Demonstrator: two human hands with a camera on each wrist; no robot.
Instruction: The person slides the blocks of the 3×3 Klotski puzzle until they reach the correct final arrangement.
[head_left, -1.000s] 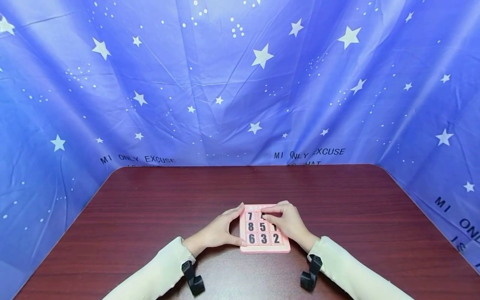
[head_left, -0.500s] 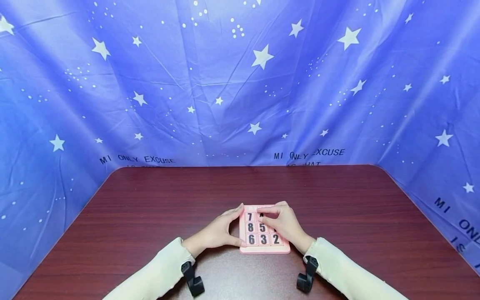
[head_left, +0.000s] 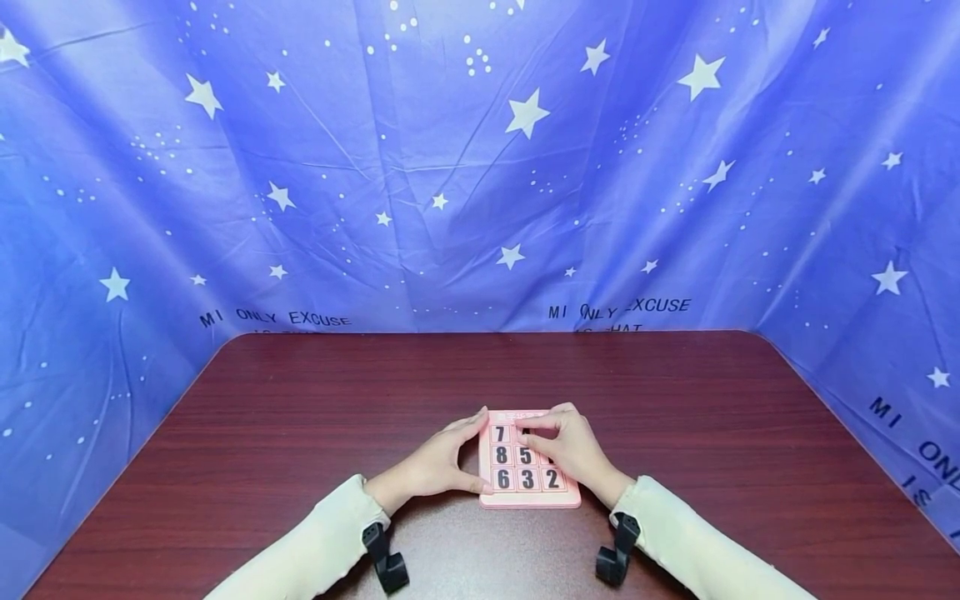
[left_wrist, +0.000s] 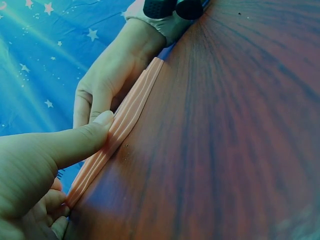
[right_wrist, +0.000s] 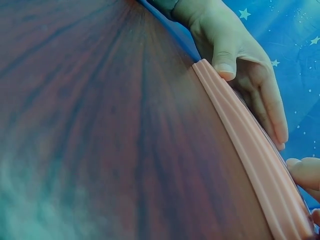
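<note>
A pink number slide puzzle (head_left: 528,501) lies flat on the table, its tiles showing 7, 8, 5, 6, 3 and 2. My left hand (head_left: 431,465) grips its left side, thumb near the lower corner and fingers at the upper one. Over the upper right part lies my right hand (head_left: 576,443), with index finger and thumb tips at the partly covered 4 tile (head_left: 526,432). That hand hides the top right corner and most of the tile below. In both wrist views the puzzle's ridged edge (left_wrist: 127,117) shows side-on, with the left thumb (right_wrist: 225,67) against it.
A dark red wood-grain table (head_left: 337,392) extends around the puzzle. Behind and beside it hangs a blue curtain (head_left: 420,167) with white stars and lettering. Black wrist cameras (head_left: 386,560) sit at both pale sleeves (head_left: 322,533).
My right hand has shifted slightly left across the top row, covering more of the 4 tile. The left hand and the puzzle's frame have stayed in place.
</note>
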